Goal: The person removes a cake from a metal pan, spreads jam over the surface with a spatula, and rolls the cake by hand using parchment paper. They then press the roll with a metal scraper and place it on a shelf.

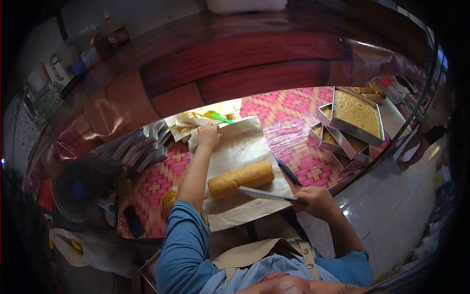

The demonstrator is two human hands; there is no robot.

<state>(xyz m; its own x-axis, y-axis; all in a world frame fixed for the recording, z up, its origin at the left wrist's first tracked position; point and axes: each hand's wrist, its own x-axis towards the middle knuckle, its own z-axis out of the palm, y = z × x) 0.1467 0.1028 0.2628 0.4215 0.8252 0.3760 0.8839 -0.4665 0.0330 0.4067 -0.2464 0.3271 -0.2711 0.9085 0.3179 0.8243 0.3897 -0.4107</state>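
Observation:
A golden-brown cake roll (241,179) lies on a sheet of pale paper (240,139) on the pink woven mat. My right hand (316,202) is closed round a long knife (264,194), whose blade points left and reaches the near side of the roll. At the paper's far left corner is my left hand (209,135), its fingers bent down on the edge. Just beyond it lie a yellowish crumpled cloth (188,121) and a bright green utensil (223,118). A dark-handled tool (289,173) rests by the paper's right edge.
Metal pans with yellow cake (356,113) are stacked at the right. Several empty metal pans (139,149) stand at the left, near a fan (76,192). A phone (133,220) lies on the mat's left corner. A red wood-patterned surface (235,68) spans the far side.

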